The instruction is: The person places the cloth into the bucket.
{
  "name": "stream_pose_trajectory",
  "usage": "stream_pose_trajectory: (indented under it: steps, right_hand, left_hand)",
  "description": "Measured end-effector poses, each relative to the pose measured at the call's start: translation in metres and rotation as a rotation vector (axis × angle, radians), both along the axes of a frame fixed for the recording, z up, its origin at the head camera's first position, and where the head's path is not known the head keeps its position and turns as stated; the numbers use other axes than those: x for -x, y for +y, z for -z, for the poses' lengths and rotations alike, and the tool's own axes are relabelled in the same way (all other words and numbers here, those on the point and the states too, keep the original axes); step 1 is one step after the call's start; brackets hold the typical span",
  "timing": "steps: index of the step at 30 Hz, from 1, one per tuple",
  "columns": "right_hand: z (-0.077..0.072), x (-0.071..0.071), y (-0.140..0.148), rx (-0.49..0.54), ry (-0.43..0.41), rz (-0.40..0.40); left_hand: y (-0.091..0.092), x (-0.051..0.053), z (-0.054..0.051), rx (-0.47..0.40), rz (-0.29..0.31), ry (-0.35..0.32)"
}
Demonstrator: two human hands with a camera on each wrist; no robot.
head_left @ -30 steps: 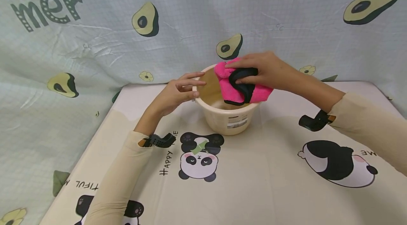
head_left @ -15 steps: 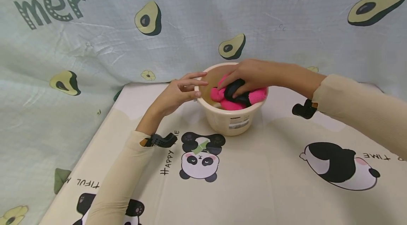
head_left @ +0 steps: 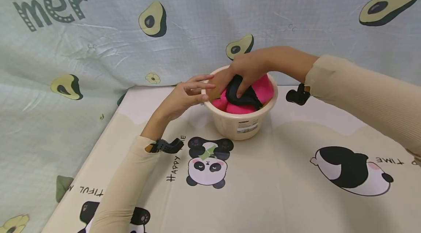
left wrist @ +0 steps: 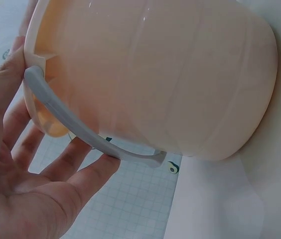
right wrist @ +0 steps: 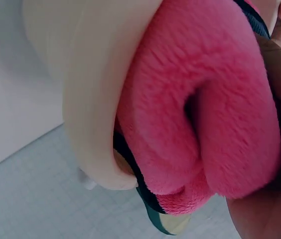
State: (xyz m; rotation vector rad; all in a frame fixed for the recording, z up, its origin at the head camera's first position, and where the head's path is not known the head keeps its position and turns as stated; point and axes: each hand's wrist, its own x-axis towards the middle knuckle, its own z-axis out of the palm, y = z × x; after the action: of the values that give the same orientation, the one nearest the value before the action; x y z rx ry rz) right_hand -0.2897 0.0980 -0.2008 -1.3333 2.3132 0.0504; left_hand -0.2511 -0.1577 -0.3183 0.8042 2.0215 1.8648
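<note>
A pink plush cloth point(head_left: 264, 88) with black edging lies folded inside the cream bucket point(head_left: 230, 125). My right hand point(head_left: 251, 65) reaches over the far side of the rim and grips the cloth at its black part point(head_left: 241, 94). Up close in the right wrist view, the folded pink pile point(right wrist: 230, 99) bulges beside the bucket rim point(right wrist: 93, 99), and some fingers are hidden behind it. At the bucket's left, my left hand point(head_left: 182, 97) rests its fairly straight fingers on the rim. In the left wrist view, a fingertip touches the grey handle point(left wrist: 75, 127), which hangs down.
The bucket stands near the back of a table point(head_left: 250, 196) covered with a panda-print cloth. Behind it hangs a pale curtain point(head_left: 197, 17) with avocado prints. Each wrist carries a black camera mount, on the left point(head_left: 169, 146) and right point(head_left: 297, 96).
My right hand has lowered the pink cloth from above the rim into the bucket, then shifted slightly left and up with its wrist. My left hand has stayed at the rim.
</note>
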Motion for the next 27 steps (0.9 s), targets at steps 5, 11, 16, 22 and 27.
stream_pose_trajectory:
  steps: [5, 11, 16, 22, 27]
  right_hand:
    - [0.001, 0.0, 0.003, -0.001, -0.026, 0.044]
    - [-0.003, -0.001, 0.012, 0.052, -0.01, 0.022]
    - [-0.011, -0.001, 0.027, 0.092, 0.059, 0.01]
    - [-0.021, -0.009, 0.051, 0.143, 0.2, 0.069]
    - [-0.027, -0.02, 0.075, 0.207, 0.324, 0.131]
  left_hand:
    - [0.002, 0.001, 0.001, 0.005, 0.003, -0.004]
    - [0.005, 0.002, -0.003, 0.015, 0.013, 0.002]
    - [0.007, 0.004, -0.002, 0.032, 0.01, 0.018]
    - [0.007, 0.0, 0.002, 0.151, 0.003, 0.124]
    - [-0.001, -0.011, -0.007, 0.266, -0.025, 0.269]
